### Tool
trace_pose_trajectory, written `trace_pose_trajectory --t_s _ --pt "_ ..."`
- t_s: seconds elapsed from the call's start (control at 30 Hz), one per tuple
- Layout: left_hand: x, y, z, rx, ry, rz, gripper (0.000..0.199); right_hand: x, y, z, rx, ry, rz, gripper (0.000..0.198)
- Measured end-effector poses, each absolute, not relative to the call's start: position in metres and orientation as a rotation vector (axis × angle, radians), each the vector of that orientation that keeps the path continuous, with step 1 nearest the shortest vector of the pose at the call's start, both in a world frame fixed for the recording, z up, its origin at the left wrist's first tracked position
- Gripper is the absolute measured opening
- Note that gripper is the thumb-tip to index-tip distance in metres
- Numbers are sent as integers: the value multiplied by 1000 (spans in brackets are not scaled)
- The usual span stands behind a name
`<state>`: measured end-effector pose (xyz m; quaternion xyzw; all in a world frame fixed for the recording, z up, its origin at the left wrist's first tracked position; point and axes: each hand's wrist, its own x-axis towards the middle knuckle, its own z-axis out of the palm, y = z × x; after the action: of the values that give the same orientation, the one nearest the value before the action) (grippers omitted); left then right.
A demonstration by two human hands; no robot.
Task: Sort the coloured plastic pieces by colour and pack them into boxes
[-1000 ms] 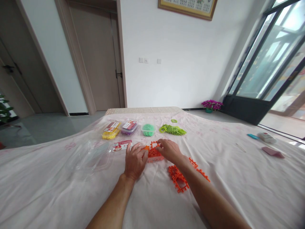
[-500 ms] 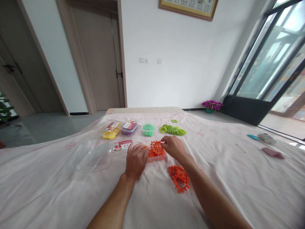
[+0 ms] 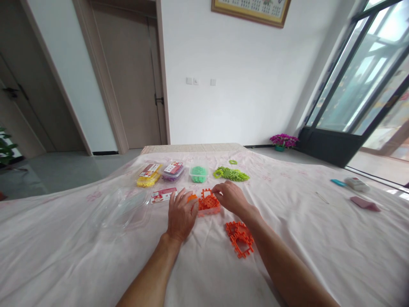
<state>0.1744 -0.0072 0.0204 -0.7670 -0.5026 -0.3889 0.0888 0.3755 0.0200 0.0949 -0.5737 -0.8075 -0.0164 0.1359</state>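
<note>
A small clear plastic box (image 3: pixel 209 211) holds orange interlocking pieces (image 3: pixel 207 202) with notched edges. My left hand (image 3: pixel 181 215) lies at the box's left side, thumb and bent fingers around that edge; a lighter orange bit shows between thumb and fingers. My right hand (image 3: pixel 231 197) is closed in a pinch at the box's far right, on an orange square frame piece (image 3: pixel 207 193) tilted up above the others. Its fingertips partly cover that piece. Nearer to me, beside my right forearm, several linked orange frame pieces (image 3: pixel 240 239) lie on the cloth.
Beyond the box stand a yellow-filled box (image 3: pixel 148 175), a purple-filled box (image 3: pixel 173 170) and an open box of green pieces (image 3: pixel 198 174). Lime-green pieces (image 3: pixel 231 174) lie to their right. A clear lid (image 3: pixel 128 209) and a printed label (image 3: pixel 163 195) are at left.
The orange piece at my right fingertips has changed: a solid-looking notched piece showed there before, and now an open square frame stands up. My left hand has barely moved.
</note>
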Motion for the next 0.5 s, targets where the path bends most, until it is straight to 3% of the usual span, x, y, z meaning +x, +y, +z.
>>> trace_pose_trajectory --t_s 0.27,0.37,0.5 --pt "173 -4 17 -2332 -1482 -1181 25 391 21 109 -1569 -2351 77 26" --pt "172 -1 12 -2312 -1473 -1200 25 415 21 121 -1731 -2301 202 27" --pt "170 4 8 -2273 -1543 -1284 34 452 20 125 -1997 -2255 512 42"
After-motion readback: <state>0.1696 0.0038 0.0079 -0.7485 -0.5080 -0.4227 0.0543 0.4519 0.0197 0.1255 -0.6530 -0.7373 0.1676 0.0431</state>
